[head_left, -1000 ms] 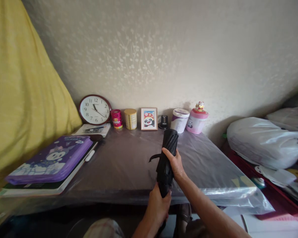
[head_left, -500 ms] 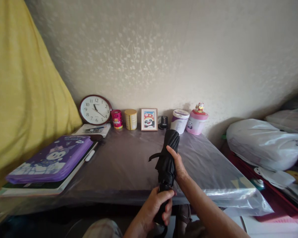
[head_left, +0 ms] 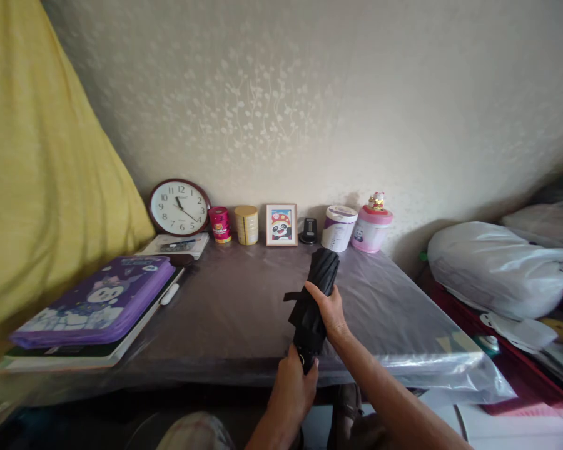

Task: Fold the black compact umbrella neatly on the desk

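A folded black umbrella points away from me over the near edge of the table. My right hand is wrapped round its middle, fingers closed over the fabric. My left hand grips the handle at the lower end, below the table edge. A loose black strap sticks out to the left of the umbrella.
The table is covered in clear plastic. Along the wall stand a round clock, a red tin, a gold tin, a small framed picture, two tubs and a pink pot. A purple case lies left; bags lie right.
My left hand shifted on the handle, dropping lower half a second ago and now back up against the umbrella's base. The umbrella tilted slightly right. My right hand kept its grip.
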Demonstrator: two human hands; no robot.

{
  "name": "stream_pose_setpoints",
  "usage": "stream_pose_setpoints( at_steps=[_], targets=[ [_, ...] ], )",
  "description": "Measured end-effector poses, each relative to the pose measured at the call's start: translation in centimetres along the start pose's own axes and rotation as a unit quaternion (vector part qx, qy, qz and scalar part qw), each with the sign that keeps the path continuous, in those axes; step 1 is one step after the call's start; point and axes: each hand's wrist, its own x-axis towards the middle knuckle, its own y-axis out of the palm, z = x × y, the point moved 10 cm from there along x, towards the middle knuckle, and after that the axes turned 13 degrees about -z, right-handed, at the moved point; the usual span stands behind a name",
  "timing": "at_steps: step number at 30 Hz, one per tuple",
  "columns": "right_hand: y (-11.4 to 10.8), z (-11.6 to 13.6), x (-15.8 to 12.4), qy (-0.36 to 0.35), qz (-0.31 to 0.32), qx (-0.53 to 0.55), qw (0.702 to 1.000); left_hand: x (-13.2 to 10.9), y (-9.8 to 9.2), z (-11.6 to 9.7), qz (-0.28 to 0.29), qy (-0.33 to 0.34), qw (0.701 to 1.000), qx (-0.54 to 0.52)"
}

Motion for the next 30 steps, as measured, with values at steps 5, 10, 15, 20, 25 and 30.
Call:
stream_pose_setpoints(
  at_steps=[5, 10, 15, 20, 25, 30],
  targets=[
    [0.3, 0.4, -0.3, 0.055, 0.028, 0.031, 0.998, -1.2, 0.9, -1.4, 0.109, 0.0, 0.993, -0.044],
    [1.6, 0.5, -1.5, 0.125, 0.111, 0.06, 0.984, -3.1, 2.4, -2.1, 0.219, -0.038, 0.968, -0.113],
    [1.4, 0.4, -1.4, 0.094, 0.092, 0.044, 0.99, -2.4, 2.5, -1.0, 0.164, -0.034, 0.983, -0.076],
    [0.9, 0.6, -0.9, 0.031, 0.054, 0.019, 0.998, -0.5, 1.1, 0.2, 0.039, -0.003, 0.999, 0.02],
    [0.6, 0.6, -0.6, 0.0, 0.032, 0.013, 0.999, 0.3, -0.2, 0.7, -0.026, 0.02, 0.997, 0.067],
    [0.1, 0.4, -0.6, 0.027, 0.018, 0.018, 0.999, -0.1, -0.1, -0.2, 0.012, 0.027, 0.998, 0.053]
  ],
)
